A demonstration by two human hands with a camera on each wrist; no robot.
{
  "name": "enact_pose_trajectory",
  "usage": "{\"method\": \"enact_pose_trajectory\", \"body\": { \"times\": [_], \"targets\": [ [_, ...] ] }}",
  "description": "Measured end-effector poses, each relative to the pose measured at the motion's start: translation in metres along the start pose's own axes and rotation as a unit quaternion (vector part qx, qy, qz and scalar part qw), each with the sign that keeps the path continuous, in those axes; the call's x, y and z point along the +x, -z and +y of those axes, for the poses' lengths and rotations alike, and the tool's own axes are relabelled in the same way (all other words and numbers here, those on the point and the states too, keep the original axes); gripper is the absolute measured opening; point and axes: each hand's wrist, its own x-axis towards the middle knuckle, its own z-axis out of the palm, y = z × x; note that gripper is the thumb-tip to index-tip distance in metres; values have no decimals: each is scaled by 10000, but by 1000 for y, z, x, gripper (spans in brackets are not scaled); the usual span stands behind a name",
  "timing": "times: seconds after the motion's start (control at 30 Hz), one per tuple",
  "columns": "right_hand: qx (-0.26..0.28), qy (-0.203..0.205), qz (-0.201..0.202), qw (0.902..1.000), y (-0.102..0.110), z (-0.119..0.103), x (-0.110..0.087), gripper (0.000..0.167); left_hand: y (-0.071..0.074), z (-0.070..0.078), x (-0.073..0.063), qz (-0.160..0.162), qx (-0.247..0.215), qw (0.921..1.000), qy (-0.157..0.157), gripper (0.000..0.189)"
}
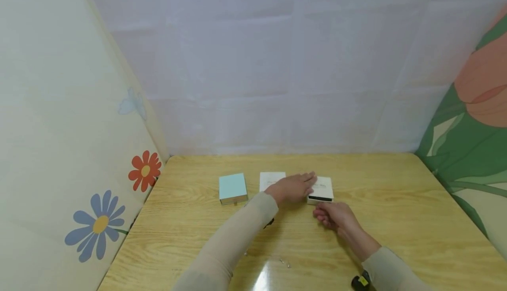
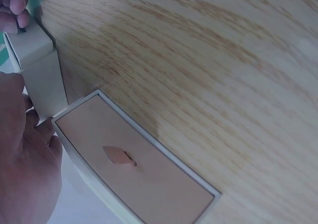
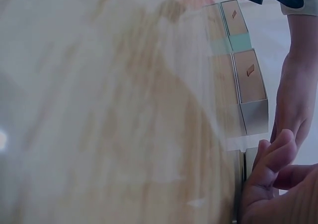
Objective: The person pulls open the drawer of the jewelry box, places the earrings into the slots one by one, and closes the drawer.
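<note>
A small white drawer box (image 1: 322, 188) sits on the table with its front drawer slightly out, a dark strip showing along the gap. My left hand (image 1: 293, 188) grips the left side of this box, fingers reaching over its top edge. At the front, my right hand (image 1: 336, 216) pinches a small dark pull tab (image 2: 22, 28) on the drawer, seen in the left wrist view. Just left of my left hand stands a second white box (image 1: 272, 178), partly covered by that hand. Its copper-coloured drawer front (image 2: 141, 184) with a small tab faces the left wrist camera.
A light blue drawer box (image 1: 233, 186) stands further left in the same row. Tiny shiny pieces (image 1: 285, 263) lie on the wooden table (image 1: 396, 220) nearer the front. A pale cloth wall (image 1: 297, 62) rises behind the table, with flower-patterned panels at both sides.
</note>
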Motion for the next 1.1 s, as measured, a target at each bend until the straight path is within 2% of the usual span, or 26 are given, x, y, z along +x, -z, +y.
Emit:
{"method": "enact_pose_trajectory", "body": {
  "times": [0.43, 1.1],
  "targets": [
    [-24, -10, 12, 10000, 2, 0, 4, 27, 3, 2, -1, -34, 145, 9999, -6, 57],
    [30, 142, 43, 9999, 1, -1, 7, 26, 5, 2, -4, 7, 86, 9999, -83, 58]
  ]
}}
